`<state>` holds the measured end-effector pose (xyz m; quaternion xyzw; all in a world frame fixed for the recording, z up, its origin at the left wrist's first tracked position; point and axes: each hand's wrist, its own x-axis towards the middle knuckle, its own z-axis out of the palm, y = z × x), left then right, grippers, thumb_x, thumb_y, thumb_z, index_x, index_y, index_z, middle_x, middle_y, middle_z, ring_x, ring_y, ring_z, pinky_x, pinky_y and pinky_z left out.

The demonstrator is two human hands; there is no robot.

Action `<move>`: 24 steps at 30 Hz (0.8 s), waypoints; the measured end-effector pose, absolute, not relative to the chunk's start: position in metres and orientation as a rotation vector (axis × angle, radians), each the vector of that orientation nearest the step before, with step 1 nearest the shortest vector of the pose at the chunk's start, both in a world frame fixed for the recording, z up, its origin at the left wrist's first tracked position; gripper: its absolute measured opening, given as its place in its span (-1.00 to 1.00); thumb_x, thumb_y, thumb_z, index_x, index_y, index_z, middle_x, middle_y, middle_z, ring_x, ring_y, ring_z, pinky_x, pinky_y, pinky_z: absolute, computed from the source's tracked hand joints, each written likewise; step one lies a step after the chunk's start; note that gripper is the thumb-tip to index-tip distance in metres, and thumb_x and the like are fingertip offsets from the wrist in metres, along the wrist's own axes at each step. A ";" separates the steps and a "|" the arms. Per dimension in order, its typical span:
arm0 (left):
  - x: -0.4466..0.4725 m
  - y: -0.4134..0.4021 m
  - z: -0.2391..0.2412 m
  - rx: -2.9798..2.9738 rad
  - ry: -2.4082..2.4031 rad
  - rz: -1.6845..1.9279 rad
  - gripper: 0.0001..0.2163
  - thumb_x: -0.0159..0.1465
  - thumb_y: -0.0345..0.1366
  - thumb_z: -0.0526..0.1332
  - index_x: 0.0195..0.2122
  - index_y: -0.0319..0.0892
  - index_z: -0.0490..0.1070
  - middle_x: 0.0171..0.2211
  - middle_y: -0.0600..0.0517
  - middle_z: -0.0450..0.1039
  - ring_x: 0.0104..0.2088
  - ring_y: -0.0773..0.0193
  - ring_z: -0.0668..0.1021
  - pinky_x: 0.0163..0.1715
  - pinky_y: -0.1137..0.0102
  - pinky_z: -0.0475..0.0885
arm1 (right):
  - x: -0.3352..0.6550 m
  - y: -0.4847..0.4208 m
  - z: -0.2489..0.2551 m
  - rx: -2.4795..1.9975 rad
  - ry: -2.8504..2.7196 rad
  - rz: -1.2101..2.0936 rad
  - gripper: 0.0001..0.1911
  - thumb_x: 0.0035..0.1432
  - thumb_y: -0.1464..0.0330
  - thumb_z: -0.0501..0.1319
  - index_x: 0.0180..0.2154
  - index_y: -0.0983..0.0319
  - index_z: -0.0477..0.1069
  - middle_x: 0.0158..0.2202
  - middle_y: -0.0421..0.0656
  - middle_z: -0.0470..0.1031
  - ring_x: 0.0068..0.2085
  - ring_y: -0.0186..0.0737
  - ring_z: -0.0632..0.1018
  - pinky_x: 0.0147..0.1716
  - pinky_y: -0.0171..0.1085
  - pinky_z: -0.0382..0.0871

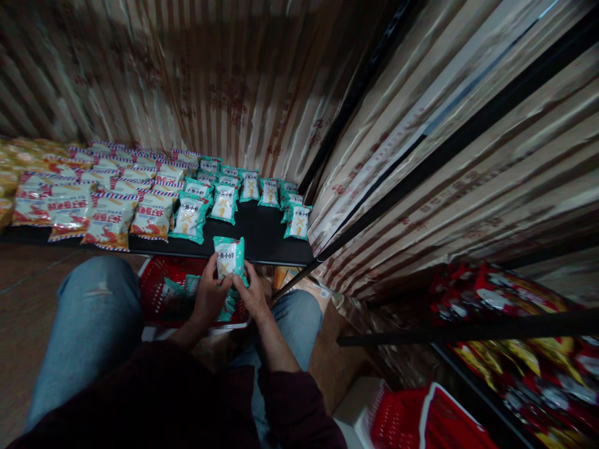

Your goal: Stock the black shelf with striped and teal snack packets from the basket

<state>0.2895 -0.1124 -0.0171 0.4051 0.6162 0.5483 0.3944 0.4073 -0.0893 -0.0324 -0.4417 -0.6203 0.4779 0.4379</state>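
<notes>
A teal-and-white snack bag [229,254] is held upright between my two hands, just in front of the shelf's edge. My left hand [210,290] is closed on the bag's lower left side. On its lower right side, the fingers of my right hand [251,290] grip it too. Below them, between my knees, a red basket [152,293] holds several more teal bags [173,292]. Matching teal bags [189,217] stand in rows on the black shelf [259,234], with a few more [297,221] at its right end.
Left of the teal bags stand rows of red-and-white snack bags [110,218], then yellow bags [7,181]. A black pole [369,221] slants up beside the shelf, before striped curtains [262,75]. At lower right are another red basket [402,415] and a shelf of red and yellow packets [515,362].
</notes>
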 end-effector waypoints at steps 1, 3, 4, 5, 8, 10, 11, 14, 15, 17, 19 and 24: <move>0.289 -0.112 -0.019 1.047 1.584 1.386 -0.34 0.11 -0.27 0.20 0.26 -0.26 0.08 0.13 -0.23 0.31 0.02 0.08 0.47 -0.13 0.27 0.48 | 0.407 -0.089 -0.033 -1.108 -1.520 1.199 -0.49 0.12 0.13 0.19 0.08 0.14 0.27 -0.01 -0.15 0.50 -0.03 -0.17 0.52 -0.08 -0.26 0.41; 0.288 -0.111 -0.022 1.131 1.680 1.365 -0.35 0.12 -0.22 0.21 0.24 -0.25 0.11 0.08 -0.22 0.36 0.03 0.05 0.46 -0.09 0.20 0.44 | 0.406 -0.088 -0.033 -1.108 -1.475 1.212 -0.51 0.14 0.12 0.18 0.07 0.15 0.29 -0.01 -0.15 0.50 -0.03 -0.19 0.53 -0.08 -0.27 0.41; 0.287 -0.111 -0.023 1.174 1.745 1.351 -0.36 0.12 -0.19 0.21 0.22 -0.25 0.14 0.06 -0.22 0.38 0.03 0.03 0.45 -0.05 0.15 0.41 | 0.406 -0.088 -0.034 -1.107 -1.455 1.211 -0.52 0.15 0.11 0.16 0.06 0.16 0.30 -0.01 -0.14 0.50 -0.03 -0.19 0.53 -0.08 -0.28 0.41; 0.286 -0.111 -0.024 1.203 1.802 1.338 -0.38 0.12 -0.15 0.22 0.20 -0.25 0.18 0.04 -0.22 0.40 0.04 0.01 0.43 0.00 0.11 0.37 | 0.407 -0.087 -0.035 -1.111 -1.437 1.206 -0.52 0.15 0.10 0.15 0.06 0.16 0.31 -0.02 -0.14 0.50 -0.04 -0.19 0.53 -0.08 -0.29 0.41; 0.285 -0.109 -0.024 1.176 1.803 1.313 -0.42 0.13 -0.08 0.21 0.14 -0.25 0.25 0.01 -0.21 0.43 0.02 0.01 0.45 0.05 0.09 0.31 | 0.408 -0.086 -0.039 -1.119 -1.403 1.196 -0.55 0.18 0.08 0.12 0.03 0.16 0.34 -0.07 -0.15 0.53 -0.07 -0.19 0.54 -0.10 -0.29 0.42; 0.287 -0.108 -0.024 1.095 1.666 1.310 -0.47 0.15 -0.07 0.17 0.11 -0.23 0.27 -0.01 -0.18 0.44 -0.02 0.06 0.49 0.02 0.13 0.35 | 0.408 -0.085 -0.041 -1.112 -1.385 1.198 -0.56 0.20 0.07 0.10 0.01 0.16 0.36 -0.10 -0.16 0.54 -0.11 -0.20 0.55 -0.12 -0.29 0.43; 0.288 -0.107 -0.023 1.053 1.593 1.312 -0.48 0.15 -0.06 0.16 0.09 -0.22 0.27 -0.02 -0.17 0.45 -0.05 0.08 0.50 -0.01 0.16 0.37 | 0.408 -0.084 -0.042 -1.106 -1.373 1.200 -0.57 0.20 0.07 0.09 -0.01 0.17 0.37 -0.11 -0.16 0.54 -0.13 -0.20 0.55 -0.13 -0.30 0.43; 0.291 -0.105 -0.022 0.958 1.459 1.331 -0.49 0.14 -0.03 0.16 0.05 -0.22 0.28 -0.04 -0.14 0.47 -0.09 0.11 0.53 -0.06 0.20 0.41 | 0.408 -0.084 -0.041 -1.100 -1.333 1.206 -0.56 0.20 0.04 0.08 -0.04 0.18 0.39 -0.16 -0.15 0.55 -0.21 -0.21 0.55 -0.20 -0.31 0.45; 0.292 -0.105 -0.021 0.939 1.440 1.341 -0.49 0.13 -0.03 0.16 0.04 -0.22 0.29 -0.05 -0.13 0.47 -0.09 0.11 0.53 -0.07 0.22 0.42 | 0.409 -0.084 -0.039 -1.104 -1.324 1.203 -0.56 0.19 0.04 0.08 -0.05 0.18 0.40 -0.18 -0.15 0.55 -0.24 -0.22 0.55 -0.23 -0.31 0.45; 0.294 -0.103 -0.019 0.911 1.434 1.362 -0.50 0.12 -0.04 0.19 0.01 -0.23 0.31 -0.07 -0.12 0.48 -0.11 0.12 0.54 -0.09 0.24 0.43 | 0.411 -0.084 -0.036 -1.132 -1.332 1.183 -0.56 0.18 0.04 0.10 -0.06 0.19 0.41 -0.24 -0.16 0.55 -0.29 -0.23 0.54 -0.29 -0.32 0.44; 0.295 -0.101 -0.018 0.897 1.461 1.377 -0.51 0.10 -0.05 0.21 -0.01 -0.22 0.32 -0.10 -0.11 0.49 -0.13 0.13 0.55 -0.12 0.26 0.44 | 0.413 -0.083 -0.033 -1.181 -1.369 1.147 -0.58 0.18 0.05 0.11 -0.11 0.20 0.44 -0.30 -0.18 0.54 -0.33 -0.24 0.52 -0.33 -0.33 0.43; 0.300 -0.094 -0.020 0.853 1.520 1.401 -0.53 0.06 -0.09 0.26 -0.04 -0.22 0.33 -0.16 -0.10 0.50 -0.21 0.15 0.56 -0.18 0.27 0.47 | 0.418 -0.079 -0.040 -1.233 -1.390 1.135 -0.60 0.19 0.04 0.09 -0.19 0.20 0.46 -0.32 -0.20 0.54 -0.28 -0.24 0.52 -0.30 -0.34 0.42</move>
